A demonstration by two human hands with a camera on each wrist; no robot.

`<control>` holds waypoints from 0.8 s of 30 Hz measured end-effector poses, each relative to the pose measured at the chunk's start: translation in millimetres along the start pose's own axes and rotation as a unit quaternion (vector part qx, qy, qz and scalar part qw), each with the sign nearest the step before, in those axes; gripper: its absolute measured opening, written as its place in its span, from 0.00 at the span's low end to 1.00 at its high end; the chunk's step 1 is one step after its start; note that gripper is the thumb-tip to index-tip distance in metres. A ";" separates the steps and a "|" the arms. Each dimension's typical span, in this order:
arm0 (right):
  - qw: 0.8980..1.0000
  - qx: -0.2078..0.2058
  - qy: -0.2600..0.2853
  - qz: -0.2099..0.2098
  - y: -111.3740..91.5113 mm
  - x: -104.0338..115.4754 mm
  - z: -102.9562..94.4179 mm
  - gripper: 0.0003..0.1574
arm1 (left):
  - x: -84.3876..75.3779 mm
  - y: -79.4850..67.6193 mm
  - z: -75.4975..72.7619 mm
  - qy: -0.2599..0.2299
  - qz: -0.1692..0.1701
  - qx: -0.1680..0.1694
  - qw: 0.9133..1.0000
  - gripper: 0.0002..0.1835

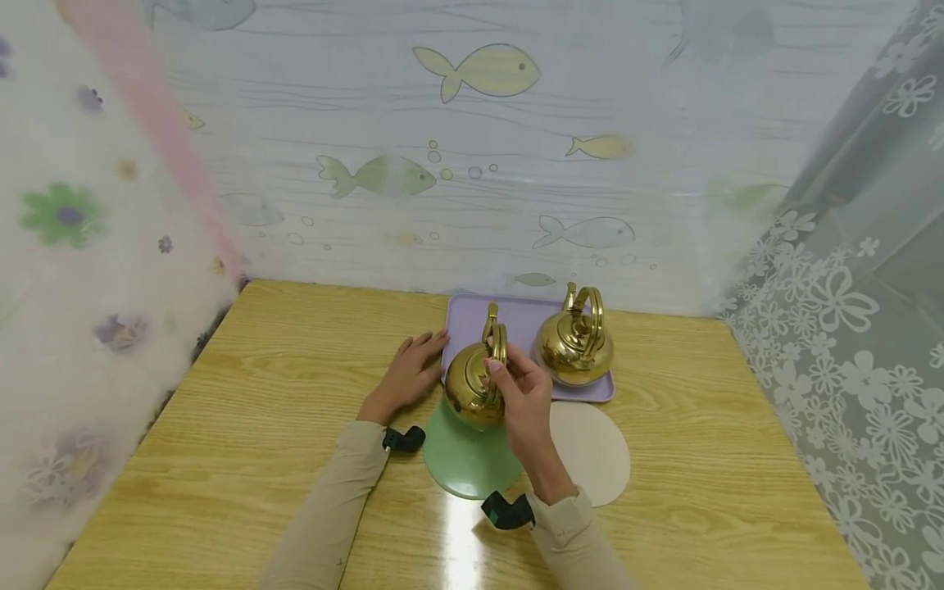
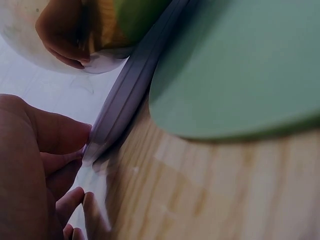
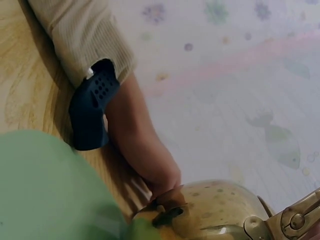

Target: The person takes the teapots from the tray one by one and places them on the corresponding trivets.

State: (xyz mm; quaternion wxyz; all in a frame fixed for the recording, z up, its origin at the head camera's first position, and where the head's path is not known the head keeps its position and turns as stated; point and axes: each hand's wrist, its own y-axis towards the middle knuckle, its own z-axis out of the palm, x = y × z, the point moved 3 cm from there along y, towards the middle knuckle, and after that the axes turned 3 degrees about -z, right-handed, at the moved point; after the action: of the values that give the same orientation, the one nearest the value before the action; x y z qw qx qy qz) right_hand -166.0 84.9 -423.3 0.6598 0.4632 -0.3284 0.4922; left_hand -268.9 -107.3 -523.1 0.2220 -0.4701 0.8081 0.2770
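My right hand (image 1: 526, 396) grips the upright handle of a shiny gold kettle (image 1: 468, 383). This kettle overlaps the front left of a lilac tray (image 1: 472, 315) and the back of a green round mat (image 1: 472, 459). In the right wrist view, its rounded body (image 3: 215, 207) and handle joint show at lower right. My left hand (image 1: 404, 378) lies at the tray's left edge. The left wrist view has the thumb and fingertips touching the tray's rim (image 2: 117, 110), the other fingers loosely extended. A second gold kettle (image 1: 571, 348) stands on the tray's right side.
A cream round mat (image 1: 593, 455) lies right of the green one, in front of the tray. Wood-grain tabletop (image 1: 243, 426) extends to both sides. Behind the table hangs a fish-print curtain (image 1: 369, 98), and a floral lace curtain (image 1: 848, 344) hangs at the right.
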 end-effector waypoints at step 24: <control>1.000 0.000 0.002 0.002 -14.8 1.7 2.8 0.27 | 0.3 1.0 -0.3 -0.001 -0.008 0.010 1.000 0.32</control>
State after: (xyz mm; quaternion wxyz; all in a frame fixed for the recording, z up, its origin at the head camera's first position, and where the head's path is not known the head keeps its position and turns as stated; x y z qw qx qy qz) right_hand -151.3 81.6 -425.0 0.6593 0.4618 -0.3278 0.4946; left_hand -269.9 -107.3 -522.9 0.2299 -0.4742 0.8065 0.2681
